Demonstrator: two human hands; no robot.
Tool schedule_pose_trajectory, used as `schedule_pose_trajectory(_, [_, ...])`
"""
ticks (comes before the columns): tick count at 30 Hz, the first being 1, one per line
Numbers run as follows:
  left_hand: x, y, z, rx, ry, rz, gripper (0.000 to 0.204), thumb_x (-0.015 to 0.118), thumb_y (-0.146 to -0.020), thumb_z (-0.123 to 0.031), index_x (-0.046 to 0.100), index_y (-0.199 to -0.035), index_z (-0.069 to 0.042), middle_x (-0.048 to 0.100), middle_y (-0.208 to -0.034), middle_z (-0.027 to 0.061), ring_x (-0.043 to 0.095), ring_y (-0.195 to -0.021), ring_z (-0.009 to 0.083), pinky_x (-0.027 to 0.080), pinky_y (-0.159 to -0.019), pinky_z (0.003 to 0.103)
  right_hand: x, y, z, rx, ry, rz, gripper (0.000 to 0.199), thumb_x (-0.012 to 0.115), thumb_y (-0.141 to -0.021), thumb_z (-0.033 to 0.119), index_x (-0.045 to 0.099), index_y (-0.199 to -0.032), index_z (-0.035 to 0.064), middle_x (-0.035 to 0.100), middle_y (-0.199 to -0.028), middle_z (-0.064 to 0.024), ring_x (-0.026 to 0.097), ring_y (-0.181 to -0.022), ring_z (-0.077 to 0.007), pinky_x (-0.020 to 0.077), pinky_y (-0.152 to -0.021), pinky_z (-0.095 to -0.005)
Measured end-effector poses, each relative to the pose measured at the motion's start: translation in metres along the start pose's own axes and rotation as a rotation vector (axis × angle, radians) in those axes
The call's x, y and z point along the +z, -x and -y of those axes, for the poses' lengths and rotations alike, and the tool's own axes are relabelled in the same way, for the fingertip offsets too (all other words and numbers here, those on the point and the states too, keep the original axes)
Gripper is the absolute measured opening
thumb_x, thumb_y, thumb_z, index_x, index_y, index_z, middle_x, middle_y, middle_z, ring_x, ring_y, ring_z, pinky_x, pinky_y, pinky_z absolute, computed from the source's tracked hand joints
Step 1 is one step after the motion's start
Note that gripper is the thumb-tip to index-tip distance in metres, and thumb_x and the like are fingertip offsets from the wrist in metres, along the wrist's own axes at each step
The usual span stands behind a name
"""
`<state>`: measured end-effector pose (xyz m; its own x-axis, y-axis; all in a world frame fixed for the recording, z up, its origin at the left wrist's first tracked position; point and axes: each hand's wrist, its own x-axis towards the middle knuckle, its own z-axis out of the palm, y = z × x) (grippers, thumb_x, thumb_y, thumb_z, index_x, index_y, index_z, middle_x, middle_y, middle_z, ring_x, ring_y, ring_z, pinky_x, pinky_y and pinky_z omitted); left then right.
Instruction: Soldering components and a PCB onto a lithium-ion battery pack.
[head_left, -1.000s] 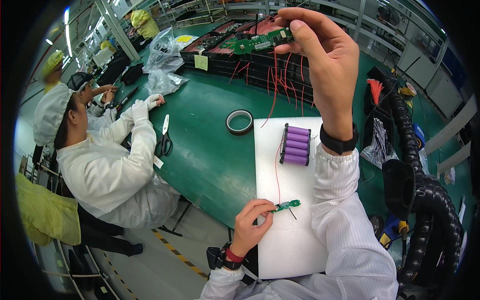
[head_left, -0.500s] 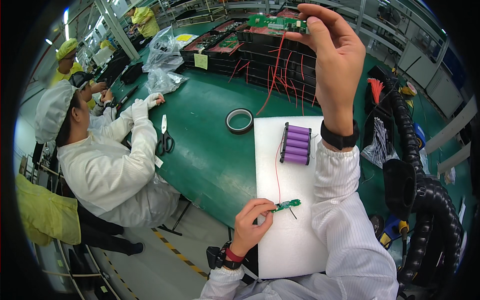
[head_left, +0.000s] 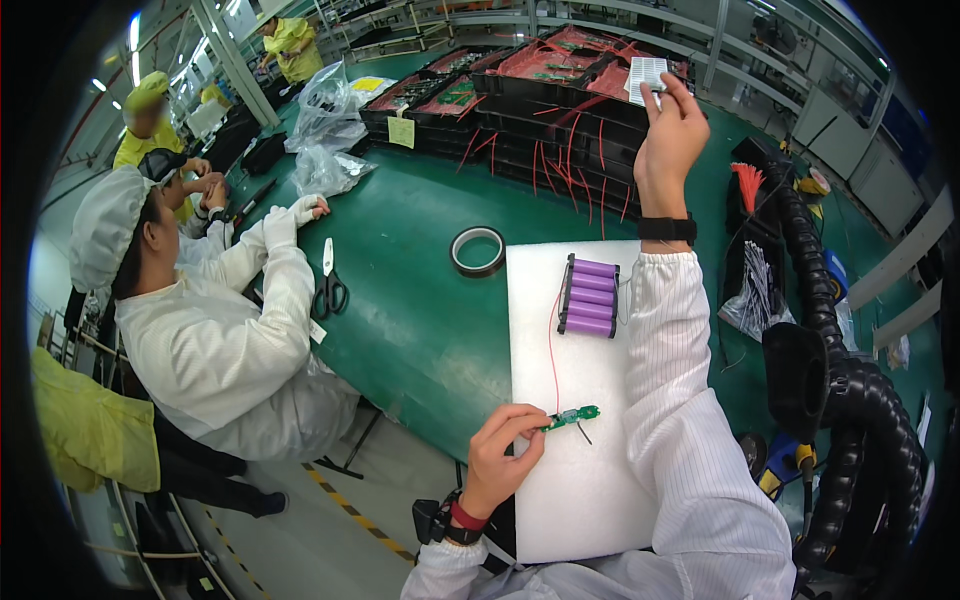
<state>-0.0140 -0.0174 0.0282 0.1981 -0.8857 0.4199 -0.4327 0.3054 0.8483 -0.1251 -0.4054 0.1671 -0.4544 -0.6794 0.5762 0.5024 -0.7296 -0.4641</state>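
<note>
My left hand [head_left: 503,448] pinches the near end of a small green circuit board [head_left: 574,416] over the white foam pad. A thin red wire [head_left: 553,350] runs from that board up toward a purple battery pack [head_left: 590,296], and a short dark wire [head_left: 585,433] sticks out below it. My right hand [head_left: 674,130] is stretched far forward over the black trays, its thumb and fingers closed at the lower corner of a white gridded sheet [head_left: 648,78]. The fingers partly cover that corner.
Black roll of tape [head_left: 478,251] and scissors [head_left: 330,290] lie on the green table [head_left: 420,340]. Stacked black trays [head_left: 590,135] with dangling red wires stand at the back. A co-worker in white [head_left: 220,290] sits left. A black ribbed hose [head_left: 815,270] stands right.
The green board my right hand held up is out of its fingers, which are now at the white sheet. That hand moved slightly down. My left hand stays nearly still with its board.
</note>
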Motion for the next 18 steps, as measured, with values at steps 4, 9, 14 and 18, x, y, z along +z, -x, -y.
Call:
schedule_pose_trajectory(4, [0.0, 0.0, 0.001, 0.008, -0.01, -0.003, 0.024, 0.071, -0.079, 0.011, 0.073, -0.1, -0.002, 0.07, -0.102, 0.0084, 0.07, -0.079, 0.0172, 0.056, -0.072, 0.028, -0.017, -0.005, -0.018, 0.101, 0.123, -0.034, 0.028, 0.054, -0.096, -0.003, 0.063, -0.12, -0.0155, 0.066, -0.113, -0.0167, 0.067, -0.098, -0.0184, 0.0559, -0.089, -0.027])
schedule_pose_trajectory(9, [-0.001, -0.002, 0.0, -0.015, -0.015, 0.001, 0.024, 0.07, -0.079, 0.012, 0.073, -0.099, -0.001, 0.07, -0.103, 0.0097, 0.069, -0.08, 0.0172, 0.056, -0.072, 0.027, -0.021, -0.01, -0.024, 0.14, 0.155, -0.029, 0.035, 0.06, -0.093, -0.002, 0.063, -0.125, -0.0137, 0.071, -0.108, -0.0157, 0.066, -0.096, -0.0148, 0.0493, -0.081, -0.0235])
schedule_pose_trajectory(14, [-0.005, 0.001, 0.001, -0.003, -0.024, -0.005, 0.023, 0.071, -0.081, 0.01, 0.073, -0.101, -0.001, 0.07, -0.104, 0.0085, 0.069, -0.078, 0.0168, 0.056, -0.071, 0.028, -0.019, -0.008, -0.022, 0.175, 0.289, 0.049, 0.036, 0.064, -0.092, 0.003, 0.066, -0.126, -0.0081, 0.069, -0.103, -0.0062, 0.058, -0.081, -0.0074, 0.0452, -0.068, -0.0216])
schedule_pose_trajectory(18, [0.0, 0.001, 0.0, -0.015, 0.043, 0.008, 0.024, 0.07, -0.08, 0.012, 0.074, -0.1, 0.0, 0.071, -0.105, 0.0103, 0.069, -0.081, 0.0169, 0.056, -0.073, 0.027, -0.011, -0.004, 0.001, 0.157, 0.298, 0.1, 0.036, 0.064, -0.092, 0.003, 0.071, -0.127, 0.0062, 0.06, -0.083, 0.0053, 0.047, -0.067, -0.0017, 0.0346, -0.058, -0.0194])
